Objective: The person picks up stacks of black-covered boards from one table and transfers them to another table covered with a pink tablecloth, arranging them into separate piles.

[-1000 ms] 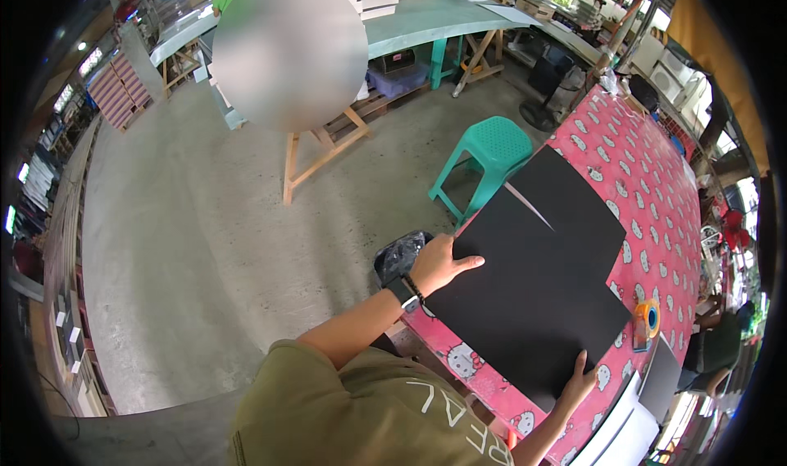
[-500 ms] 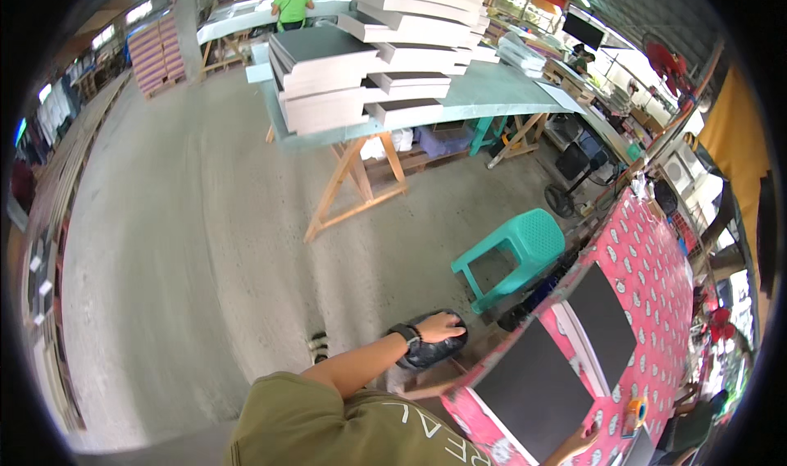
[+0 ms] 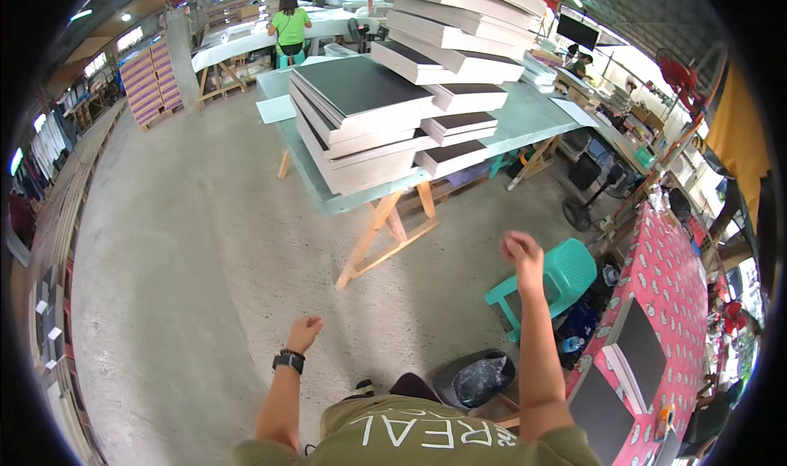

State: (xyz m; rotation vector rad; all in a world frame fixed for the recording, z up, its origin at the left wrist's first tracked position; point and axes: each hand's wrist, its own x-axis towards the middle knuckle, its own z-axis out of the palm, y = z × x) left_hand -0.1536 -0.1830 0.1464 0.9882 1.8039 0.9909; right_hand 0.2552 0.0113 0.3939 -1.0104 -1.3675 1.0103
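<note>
My left hand (image 3: 305, 335), with a dark watch on the wrist, hangs over the concrete floor, its fingers curled in and nothing showing in them. Farther forward, my right hand (image 3: 522, 257) is lifted beside the green plastic stool (image 3: 571, 268), slightly blurred, with bent fingers, a thumb apart and nothing held. Ahead stand a pile of thick black-covered books (image 3: 365, 93) and a taller, staggered pile of similar books (image 3: 459, 36). Both rest on the green-topped trestle table (image 3: 533, 118). Neither hand touches the books or the table.
At right, a table with pink patterned cloth (image 3: 668, 261) bears more black-covered books (image 3: 639, 351). A dark bin with a plastic liner (image 3: 479, 380) stands by my legs. A black fan (image 3: 578, 212) is behind the stool. A person in green (image 3: 290, 27) works at a far table.
My left hand has left the dark plastic-lined bin and moved left. My right hand has come off the pink table, up and forward. The piles of books appear nearer.
</note>
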